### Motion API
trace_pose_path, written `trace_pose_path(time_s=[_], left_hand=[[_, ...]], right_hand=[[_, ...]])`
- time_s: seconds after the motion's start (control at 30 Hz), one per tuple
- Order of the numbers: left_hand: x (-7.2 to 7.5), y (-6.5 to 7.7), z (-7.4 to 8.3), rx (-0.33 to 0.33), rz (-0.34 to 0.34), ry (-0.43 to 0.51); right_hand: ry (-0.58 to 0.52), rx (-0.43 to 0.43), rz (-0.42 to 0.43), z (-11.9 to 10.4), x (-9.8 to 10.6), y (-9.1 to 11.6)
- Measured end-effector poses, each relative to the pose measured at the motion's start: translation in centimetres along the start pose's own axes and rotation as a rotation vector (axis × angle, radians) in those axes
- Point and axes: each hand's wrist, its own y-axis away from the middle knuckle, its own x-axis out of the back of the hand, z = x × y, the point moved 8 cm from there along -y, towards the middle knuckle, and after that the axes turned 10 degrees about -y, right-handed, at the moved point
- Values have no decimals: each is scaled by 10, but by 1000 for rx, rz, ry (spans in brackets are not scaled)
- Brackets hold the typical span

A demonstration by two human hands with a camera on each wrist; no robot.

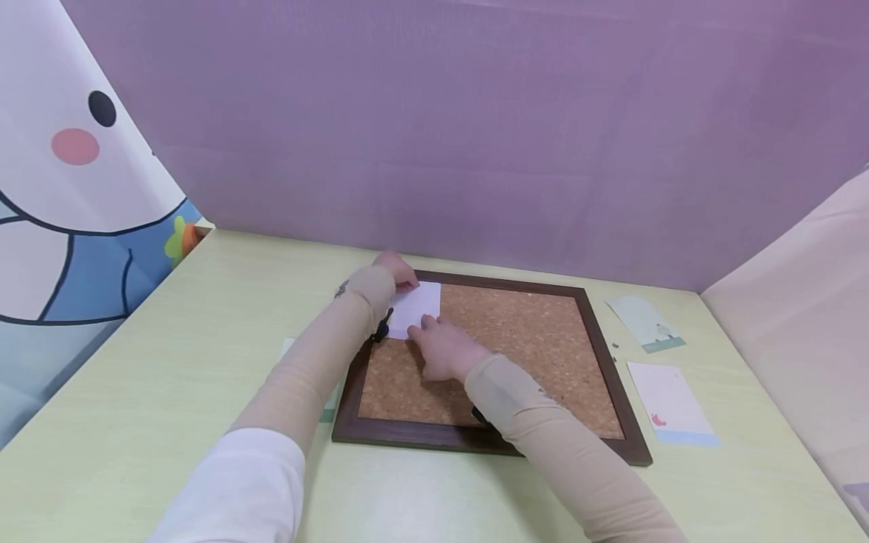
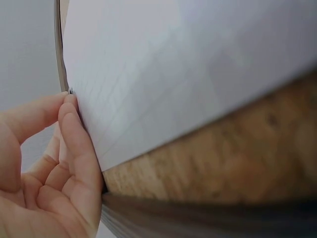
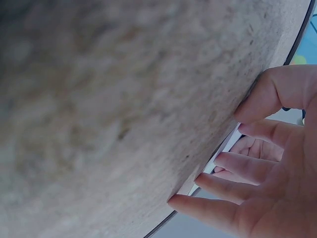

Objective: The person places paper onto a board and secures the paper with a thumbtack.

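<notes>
Paper (image 1: 422,303) lies in the corkboard's (image 1: 529,324) far left corner, presumably steadied by the right hand's (image 1: 446,350) spread, loose grip while the left hand's (image 1: 397,269) closed fingertips pinch what may be a pin (image 2: 71,91).

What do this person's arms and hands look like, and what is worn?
Both forearms wear close-fitting beige sleeves, with small dark markings near the wrists. Above the left one is a white cloth sleeve. A small black piece shows by each wrist. The left hand and right hand are bare.
</notes>
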Motion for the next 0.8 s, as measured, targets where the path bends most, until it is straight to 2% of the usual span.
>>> trace_pose_path(time_s=[0.23,0.5,0.67,0.8], left_hand=[[1,5,1,4,13,10],[0,6,6,-27,31,-51],[2,13,13,-64,61,-181],[1,19,16,-54,70,-217]], right_hand=[[-11,1,-4,1,-1,0],[-19,2,1,2,-1,1],[-18,5,-3,2,-2,1],[-33,7,-7,3,-3,2]])
